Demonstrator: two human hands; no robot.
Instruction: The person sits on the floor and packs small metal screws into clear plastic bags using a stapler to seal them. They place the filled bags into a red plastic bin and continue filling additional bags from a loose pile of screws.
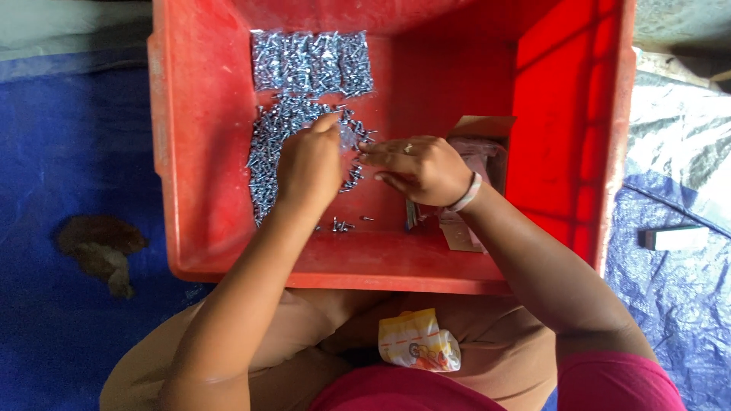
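Head view: inside the red crate (190,152) we saw our left hand (308,164) and right hand (419,169) close together, both pinching a small clear bag (349,137) over the loose screws (270,152). Packed screw bags (312,61) lay at the crate's far wall; a cardboard box (476,144) stood just beside the right hand.

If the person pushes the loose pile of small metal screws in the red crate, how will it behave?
The screws would probably scatter and slide rather than move together, since they lie loose on the smooth crate floor. Some may roll in arcs. The pile is likely heavy for its size, being metal.
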